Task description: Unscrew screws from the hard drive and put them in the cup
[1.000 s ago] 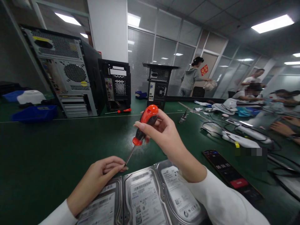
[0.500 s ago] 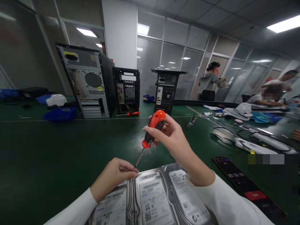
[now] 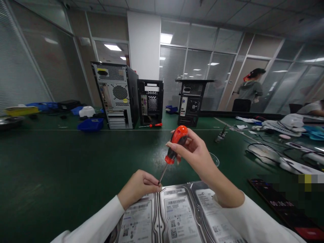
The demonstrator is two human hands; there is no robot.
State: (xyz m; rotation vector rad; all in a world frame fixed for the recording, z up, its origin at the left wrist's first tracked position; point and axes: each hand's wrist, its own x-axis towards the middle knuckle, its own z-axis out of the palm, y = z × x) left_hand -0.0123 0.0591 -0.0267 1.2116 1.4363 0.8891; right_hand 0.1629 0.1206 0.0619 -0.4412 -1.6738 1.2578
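My right hand grips the red and black handle of a screwdriver, which slants down to the left. Its tip meets the pinched fingertips of my left hand, at the far edge of the hard drives. What those fingertips hold is too small to name. Three silver hard drives lie side by side under my forearms: a left one, a middle one and a right one. My left wrist covers part of the left drive, and my right sleeve covers part of the right drive.
Behind stand a large computer case, a smaller black case and another case. A blue tray, a second screwdriver, a phone, cables and a white device lie around. A person stands far right.
The view has turned left, so the scene sits farther right. Both hands keep nearly the same pose at the screwdriver tip. The standing person has turned.
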